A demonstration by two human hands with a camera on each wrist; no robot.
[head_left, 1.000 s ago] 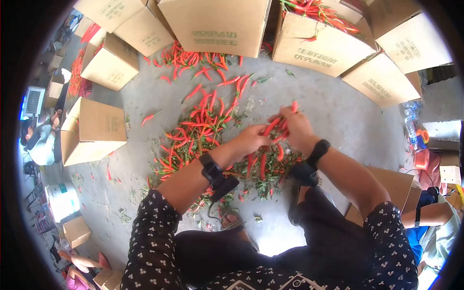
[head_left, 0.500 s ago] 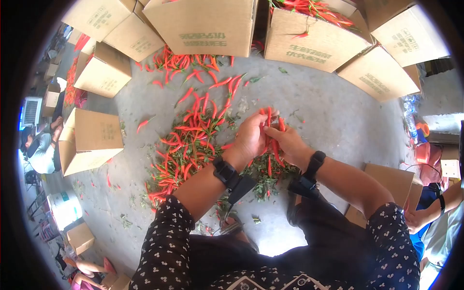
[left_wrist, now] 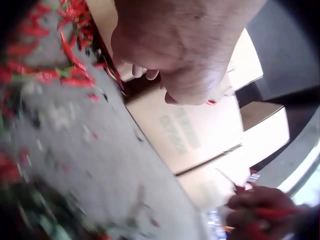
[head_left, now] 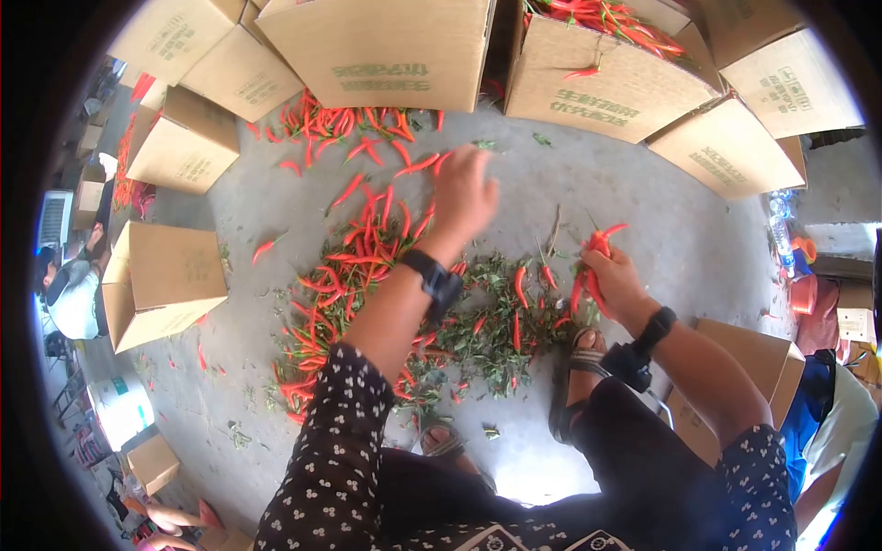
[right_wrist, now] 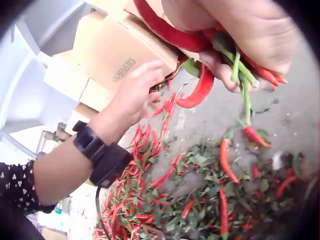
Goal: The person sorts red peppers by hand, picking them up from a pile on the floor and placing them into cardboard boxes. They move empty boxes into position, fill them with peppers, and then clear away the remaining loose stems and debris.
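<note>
My right hand (head_left: 614,280) grips a small bunch of red chili peppers (right_wrist: 202,90); their green stems and a leaf poke out between the fingers in the right wrist view. Reaching out over the floor, my left hand (head_left: 464,197) is blurred, its fingers loosely extended with no pepper showing in them. Beneath my left forearm lies a pile of red chilies (head_left: 367,248), partly hidden by the arm. Green leaves and stems (head_left: 478,312) with a few chilies among them are spread between my feet. Past my left hand, more chilies (head_left: 322,124) lie by the boxes.
Cardboard boxes stand in an arc ahead, including a large box (head_left: 377,55) and one heaped with chilies (head_left: 606,78). An open box (head_left: 170,275) and a white bucket (head_left: 121,404) are at the left. Another carton (head_left: 735,367) sits by my right elbow. Other people are at both sides.
Both hands were together over the leaves, handling chilies. They have since parted: the left swung forward toward the far chilies, while the right drew back to the right, keeping its bunch.
</note>
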